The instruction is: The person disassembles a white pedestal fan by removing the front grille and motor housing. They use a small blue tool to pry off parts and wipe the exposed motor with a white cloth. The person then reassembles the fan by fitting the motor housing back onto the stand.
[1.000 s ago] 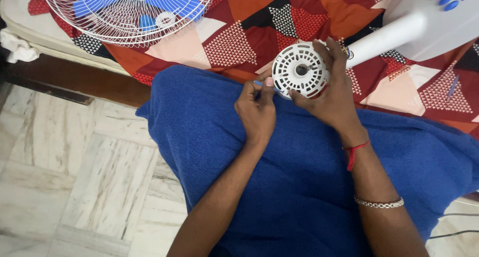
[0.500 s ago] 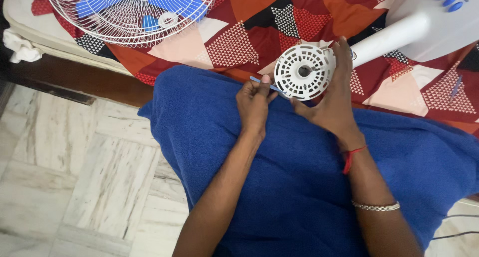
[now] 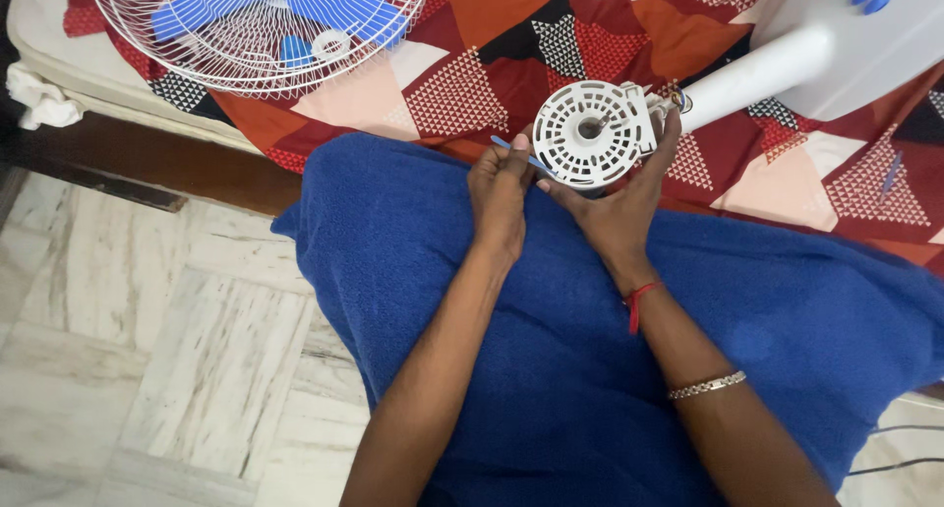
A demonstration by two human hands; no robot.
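A round white fan motor housing (image 3: 594, 131) with slotted vents lies at the bed's edge, joined to a white fan stem (image 3: 752, 74). My right hand (image 3: 619, 204) cups the housing from below and to the right. My left hand (image 3: 501, 194) pinches a thin blue-handled tool (image 3: 521, 155), likely a screwdriver, whose tip rests at the housing's left rim. Both hands sit above a blue cloth (image 3: 590, 369) over my lap.
A white wire fan guard with blue blades (image 3: 261, 20) lies on the patterned red and orange bedspread (image 3: 472, 74) at upper left. The white fan base with blue buttons (image 3: 865, 25) is at upper right. Marble floor (image 3: 147, 369) spreads to the left.
The motor housing and both hands have shifted slightly right and up in view. The blue tool in my left hand now reaches the housing's left rim.
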